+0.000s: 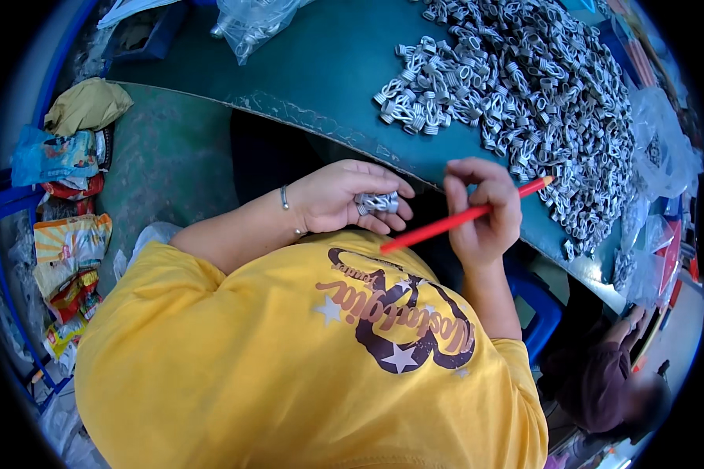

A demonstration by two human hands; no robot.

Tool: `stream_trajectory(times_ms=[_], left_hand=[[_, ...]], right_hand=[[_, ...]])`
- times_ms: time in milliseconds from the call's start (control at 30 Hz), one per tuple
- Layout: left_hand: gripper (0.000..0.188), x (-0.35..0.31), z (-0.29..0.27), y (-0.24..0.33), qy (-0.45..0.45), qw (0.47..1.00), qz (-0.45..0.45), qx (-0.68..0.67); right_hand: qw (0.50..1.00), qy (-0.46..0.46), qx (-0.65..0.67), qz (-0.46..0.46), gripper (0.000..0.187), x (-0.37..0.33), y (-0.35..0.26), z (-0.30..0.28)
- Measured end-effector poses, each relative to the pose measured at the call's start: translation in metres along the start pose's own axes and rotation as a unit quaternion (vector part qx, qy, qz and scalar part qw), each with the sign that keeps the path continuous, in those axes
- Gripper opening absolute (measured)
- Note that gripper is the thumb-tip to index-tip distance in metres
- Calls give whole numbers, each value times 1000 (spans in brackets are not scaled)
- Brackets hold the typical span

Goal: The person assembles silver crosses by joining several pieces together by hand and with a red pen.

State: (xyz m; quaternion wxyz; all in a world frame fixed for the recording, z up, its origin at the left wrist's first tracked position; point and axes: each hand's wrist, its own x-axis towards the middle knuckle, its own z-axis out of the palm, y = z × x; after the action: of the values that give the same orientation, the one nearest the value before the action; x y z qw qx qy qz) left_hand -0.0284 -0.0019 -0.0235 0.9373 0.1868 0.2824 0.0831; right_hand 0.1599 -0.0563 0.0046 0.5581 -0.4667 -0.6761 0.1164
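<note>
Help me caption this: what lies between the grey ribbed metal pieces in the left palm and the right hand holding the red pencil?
Fingertips of the left hand, then a dark gap, as the head view shows.

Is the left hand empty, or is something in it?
Not empty: the left hand holds silvery metal pieces, which show between its thumb and curled fingers. I cannot tell how many.

Part heap (532, 90): on table (328, 70), right | bag (254, 22): on table, left | wrappers (72, 246): far left
</note>
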Motion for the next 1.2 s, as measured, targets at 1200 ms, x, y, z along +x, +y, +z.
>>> stream_trajectory(times_ms=[1200], left_hand=[[19,0,37,36,141,897,301,290]], right_hand=[[940,13,261,217,28,1,6,1]])
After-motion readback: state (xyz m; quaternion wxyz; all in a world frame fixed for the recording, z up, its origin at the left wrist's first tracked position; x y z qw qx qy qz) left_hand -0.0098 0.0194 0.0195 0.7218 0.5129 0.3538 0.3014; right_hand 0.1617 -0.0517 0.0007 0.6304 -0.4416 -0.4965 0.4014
